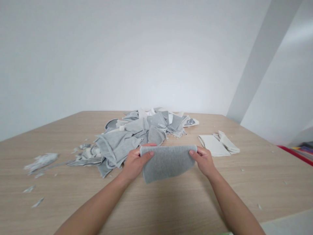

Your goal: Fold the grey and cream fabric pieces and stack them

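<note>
A grey piece of knit fabric [168,163] hangs above the table, stretched between my two hands. My left hand [137,161] pinches its upper left corner, thumb on the near face. At the upper right corner my right hand [202,158] grips it the same way. The fabric's top edge is nearly straight, and its lower edge slants up toward the right. Just beyond it lies a heap of grey and off-white fabric pieces [122,143], some of them striped. The fingers behind the cloth are mostly hidden.
Cream fabric pieces [215,145] lie to the right on the wooden table [244,182]. Thread scraps [44,160] and small bits of lint are scattered at the left. A white wall [156,55] stands behind. At the right edge, a red-rimmed container [294,155] holds coloured items.
</note>
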Demonstrator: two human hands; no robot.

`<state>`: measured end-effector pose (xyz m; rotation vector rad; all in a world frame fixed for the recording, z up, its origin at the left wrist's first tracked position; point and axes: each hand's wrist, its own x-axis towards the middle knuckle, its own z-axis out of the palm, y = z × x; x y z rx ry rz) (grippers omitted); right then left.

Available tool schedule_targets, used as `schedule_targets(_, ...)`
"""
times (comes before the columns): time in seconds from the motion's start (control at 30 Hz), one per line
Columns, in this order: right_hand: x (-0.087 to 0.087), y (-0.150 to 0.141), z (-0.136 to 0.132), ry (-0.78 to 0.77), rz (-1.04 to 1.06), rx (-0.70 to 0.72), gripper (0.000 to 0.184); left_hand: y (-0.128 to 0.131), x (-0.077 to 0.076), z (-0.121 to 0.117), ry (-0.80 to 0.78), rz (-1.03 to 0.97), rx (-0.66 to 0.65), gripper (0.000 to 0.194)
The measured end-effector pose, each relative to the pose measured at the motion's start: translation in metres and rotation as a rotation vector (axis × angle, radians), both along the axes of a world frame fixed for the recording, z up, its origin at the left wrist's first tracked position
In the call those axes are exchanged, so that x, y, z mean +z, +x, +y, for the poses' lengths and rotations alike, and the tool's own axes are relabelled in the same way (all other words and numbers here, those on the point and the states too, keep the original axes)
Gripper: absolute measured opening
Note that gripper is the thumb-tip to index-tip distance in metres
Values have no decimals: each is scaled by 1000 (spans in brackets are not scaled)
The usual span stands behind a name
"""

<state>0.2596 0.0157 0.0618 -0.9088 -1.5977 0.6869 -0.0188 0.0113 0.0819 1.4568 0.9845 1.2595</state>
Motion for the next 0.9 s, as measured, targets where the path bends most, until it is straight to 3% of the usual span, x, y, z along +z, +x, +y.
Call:
schedule_targets(0.2, 2, 0, -4, -22, 73, 58, 27, 3, 0, -1, -16, -122, 40, 41)
schedule_targets(0.37, 4, 6, -17, -9, 162, 139, 21, 7, 5, -15, -96, -234, 20, 31)
schedule_targets(0.53, 2, 5, -6, -255, 288, 75, 28, 16, 8, -3, -244, -260, -2, 30)
schedule_targets(0.67, -14, 3, 37, -356, 223, 8, 36, 21, -19, 43, -278, -120, -8, 34)
schedule_targets(0.8, -53, 6, 82, -422, 45, -28, 37, 22, -62, 87, -282, 94, 36, 29)
schedule_targets(0.9, -83, 8, 98, -433, -20, -13, 36, 21, -87, 103, -279, 167, 50, 26)
